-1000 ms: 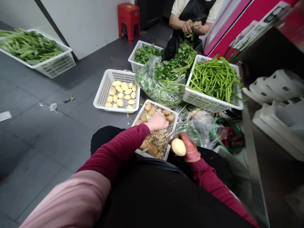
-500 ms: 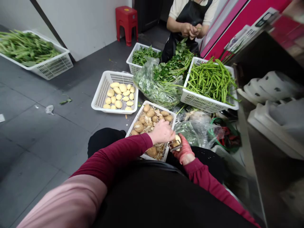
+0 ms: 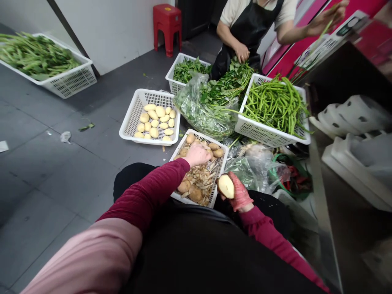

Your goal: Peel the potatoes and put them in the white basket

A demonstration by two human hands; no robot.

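Observation:
My left hand [image 3: 198, 154] is over the upper part of a white basket [image 3: 221, 171] of unpeeled potatoes and brown peelings [image 3: 200, 177]. Its fingers are curled down, and whatever they hold is hidden. Right of the basket, my right hand [image 3: 240, 195], in a reddish glove, is closed round a potato [image 3: 226, 186] whose pale, peeled face points up. Brown skin shows at the potato's left edge. Peeled potatoes [image 3: 154, 132] lie in another white basket [image 3: 125, 130] farther up and left.
A plastic bag [image 3: 191, 108] of leafy greens and a basket of green stems [image 3: 275, 104] lie beyond. A person in a black apron [image 3: 255, 24] handles greens. A red stool [image 3: 167, 24] stands by the wall. Another basket of greens [image 3: 70, 83] is at far left.
My left hand has moved away from the potato, up and left over the basket. The peeler is no longer visible at the potato. The other person's hands have moved apart.

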